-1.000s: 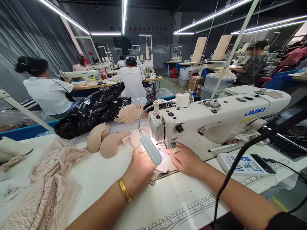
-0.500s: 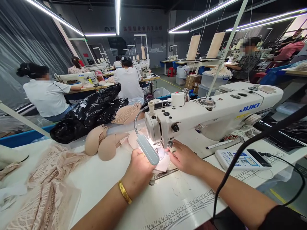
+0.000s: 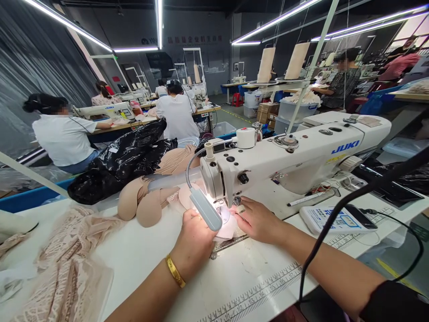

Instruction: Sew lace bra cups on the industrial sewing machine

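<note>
A piece of pale pink fabric [image 3: 225,231] lies under the needle area of a white JUKI sewing machine [image 3: 284,156]. My left hand [image 3: 195,235], with a gold bracelet at the wrist, is closed at the fabric's left side; a grey lamp head [image 3: 206,209] hides part of its fingers. On the other side my right hand [image 3: 256,219] pinches the fabric's edge close to the needle, its fingertips partly behind the machine head. The lamp lights the fabric from above. Beige moulded bra cups [image 3: 149,209] lie just beyond my left hand.
Beige lace fabric [image 3: 63,264] is heaped at the left of the table. Behind the cups lies a black plastic bag [image 3: 117,161]. A white box with a phone [image 3: 338,219] and a pen [image 3: 304,199] sit at right, near a black cable [image 3: 321,241]. Co-workers sit at machines beyond.
The whole view has shifted slightly. Both hands stay at the fabric by the needle, with hardly any visible movement.
</note>
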The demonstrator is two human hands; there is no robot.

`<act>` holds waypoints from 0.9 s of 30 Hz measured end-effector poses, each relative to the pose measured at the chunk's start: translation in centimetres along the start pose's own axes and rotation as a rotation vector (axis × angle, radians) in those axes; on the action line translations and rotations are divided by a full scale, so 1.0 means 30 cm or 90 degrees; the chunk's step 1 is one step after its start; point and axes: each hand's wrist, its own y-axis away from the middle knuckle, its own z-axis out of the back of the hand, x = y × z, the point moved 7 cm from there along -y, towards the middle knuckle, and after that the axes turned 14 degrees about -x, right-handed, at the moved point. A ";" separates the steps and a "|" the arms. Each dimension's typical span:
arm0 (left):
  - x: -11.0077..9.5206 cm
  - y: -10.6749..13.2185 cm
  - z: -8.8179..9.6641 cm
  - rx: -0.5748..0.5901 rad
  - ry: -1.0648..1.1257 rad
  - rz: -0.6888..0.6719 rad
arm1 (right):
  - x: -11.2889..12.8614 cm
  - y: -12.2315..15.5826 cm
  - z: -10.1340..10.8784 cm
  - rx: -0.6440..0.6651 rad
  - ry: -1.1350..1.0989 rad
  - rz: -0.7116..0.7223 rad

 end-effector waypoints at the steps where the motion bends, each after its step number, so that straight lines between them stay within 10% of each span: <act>1: -0.007 0.006 -0.001 0.015 0.003 0.010 | 0.009 0.001 0.000 0.020 -0.009 0.018; 10: -0.088 0.045 -0.005 0.080 0.076 0.026 | 0.078 0.020 0.002 0.144 -0.057 0.122; 27: 0.052 0.006 -0.028 0.093 0.065 -0.007 | 0.032 0.006 -0.050 0.123 -0.003 0.011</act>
